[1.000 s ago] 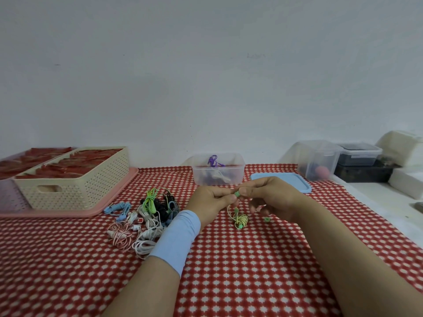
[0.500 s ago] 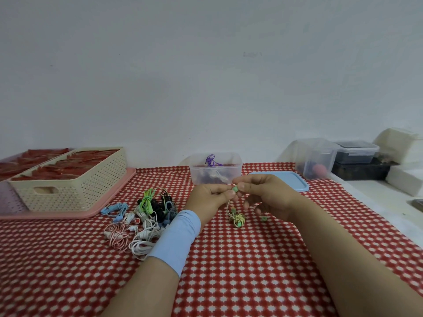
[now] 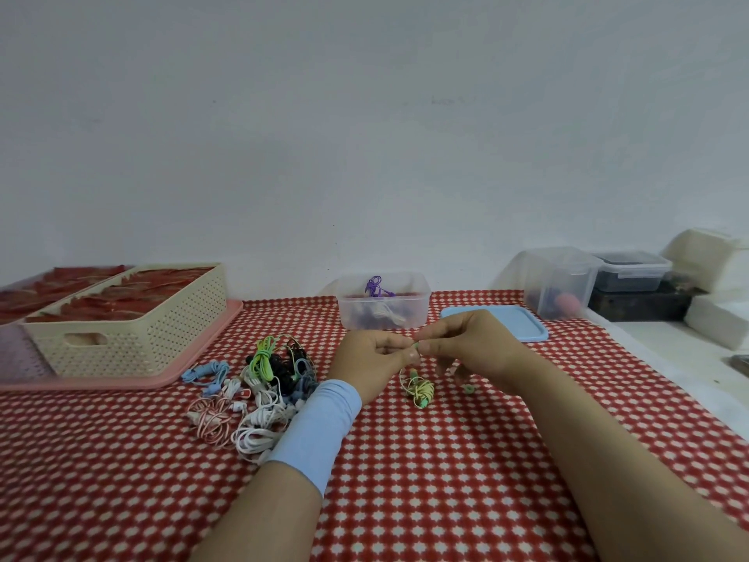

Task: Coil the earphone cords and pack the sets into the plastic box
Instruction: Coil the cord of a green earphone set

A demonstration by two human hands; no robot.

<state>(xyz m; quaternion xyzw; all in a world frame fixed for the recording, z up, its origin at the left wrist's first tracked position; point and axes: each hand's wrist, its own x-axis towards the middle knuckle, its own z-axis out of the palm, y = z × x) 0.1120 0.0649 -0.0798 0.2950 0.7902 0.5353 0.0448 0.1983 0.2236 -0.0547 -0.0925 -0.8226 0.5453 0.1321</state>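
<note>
**Red-check counter [image 3: 446, 480], bare white wall [image 3: 364, 135]**

Wall fills the upper half, plain w/ faint marks. Counter cloth is red w/ white diamonds. Far L: cream basket [image 3: 154, 338] on a pink tray [image 3: 194, 358]. Centre back, near the wall: clear plastic box [image 3: 383, 314], lid off, purple cord inside. Blue lid [image 3: 514, 326] lies just R of it. Pile of loose earphone sets [image 3: 259, 383] sits L of the left forearm. Left hand [image 3: 369, 358] & right hand [image 3: 470, 346] meet at the fingertips, both pinching the cord of a green-yellow set [image 3: 421, 389]. Its wound bundle is just below them; touching the cloth or not, can't tell.
</note>
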